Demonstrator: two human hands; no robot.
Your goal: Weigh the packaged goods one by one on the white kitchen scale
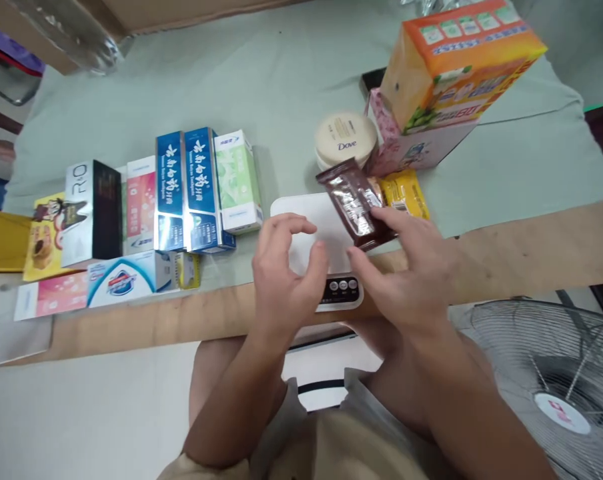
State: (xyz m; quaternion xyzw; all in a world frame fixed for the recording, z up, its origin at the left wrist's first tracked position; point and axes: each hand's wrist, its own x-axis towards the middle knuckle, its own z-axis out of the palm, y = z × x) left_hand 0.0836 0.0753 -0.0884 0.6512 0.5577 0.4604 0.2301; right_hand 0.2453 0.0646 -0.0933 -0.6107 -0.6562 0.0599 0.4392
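Observation:
My right hand [406, 263] grips a shiny dark brown snack packet [354, 203] by its near end, forefinger on the right edge and thumb at the lower corner. The packet lies slantwise over the right part of a white kitchen scale [301, 208]. Over the scale's left side is my left hand [291, 267], its thumb and fingers curved apart with nothing between them. The scale's dark button panel [342, 287] shows between my hands. Partly behind the packet sits a yellow snack packet [406, 192].
A round Dove tub [345, 139] stands behind the brown packet. Farther right, an orange pack [461, 67] rests on a pink box [406, 150]. Blue toothpaste boxes [199, 190] and several other cartons line the left. A fan [556, 380] stands below the table edge at right.

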